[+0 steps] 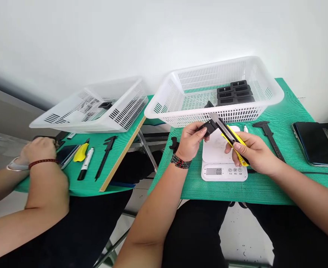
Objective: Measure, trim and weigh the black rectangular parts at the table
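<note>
My left hand (191,139) is closed on a small black plastic part (209,127), held just above the kitchen scale (216,149). In my right hand (249,150) is a yellow utility knife (231,138), its blade (214,118) out and up against the black part's right edge; whether it touches cannot be made out. The scale's display reads 0.0. Beyond both hands stands a white plastic basket (169,111) with several black rectangular parts (233,93) stacked at its right and one loose black piece (209,104) near its front.
Right of the scale lie a black caliper (269,138) and a phone (316,143). A small black piece (174,144) sits left of the scale. At the left table, a co-worker's hands (42,150) are near a second basket (88,124), a marker (86,163) and another caliper (106,157).
</note>
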A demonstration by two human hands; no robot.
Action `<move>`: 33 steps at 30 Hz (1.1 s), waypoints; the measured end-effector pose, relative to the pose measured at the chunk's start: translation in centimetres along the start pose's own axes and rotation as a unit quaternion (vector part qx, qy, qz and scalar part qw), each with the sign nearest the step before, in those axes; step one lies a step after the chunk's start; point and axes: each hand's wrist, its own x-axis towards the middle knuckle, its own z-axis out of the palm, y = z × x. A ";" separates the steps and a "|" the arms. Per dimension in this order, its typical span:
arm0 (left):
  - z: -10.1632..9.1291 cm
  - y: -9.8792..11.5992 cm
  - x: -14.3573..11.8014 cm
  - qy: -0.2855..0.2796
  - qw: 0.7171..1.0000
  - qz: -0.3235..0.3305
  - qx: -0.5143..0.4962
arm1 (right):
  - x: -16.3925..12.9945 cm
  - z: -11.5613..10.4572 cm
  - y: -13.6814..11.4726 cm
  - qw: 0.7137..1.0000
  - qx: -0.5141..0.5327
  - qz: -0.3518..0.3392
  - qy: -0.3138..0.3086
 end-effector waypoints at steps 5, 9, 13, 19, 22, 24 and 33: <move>0.0 -0.2 0.0 -0.009 1.000 -0.002 -0.006 | -0.1 -0.1 0.3 0.992 -0.100 -0.035 0.068; 0.0 0.0 0.0 -0.019 1.000 0.003 -0.011 | -0.2 0.2 0.7 0.966 -0.240 -0.068 0.072; 0.1 0.3 -0.1 -0.037 0.999 0.022 -0.017 | -0.1 0.2 0.7 0.922 -0.351 -0.102 0.125; 0.0 0.5 -0.2 -0.043 0.997 0.036 -0.048 | 0.6 -1.2 0.9 0.915 -0.323 -0.043 0.237; -0.1 0.4 -0.1 -0.005 0.998 0.020 -0.063 | 0.6 -1.2 1.0 0.928 -0.285 -0.050 0.236; -0.2 0.4 0.0 0.009 0.998 0.010 -0.062 | 0.3 -0.7 0.9 0.934 -0.281 -0.070 0.208; 0.2 0.1 0.0 -0.047 0.998 0.031 -0.015 | -0.8 0.9 0.4 0.915 -0.369 -0.124 0.111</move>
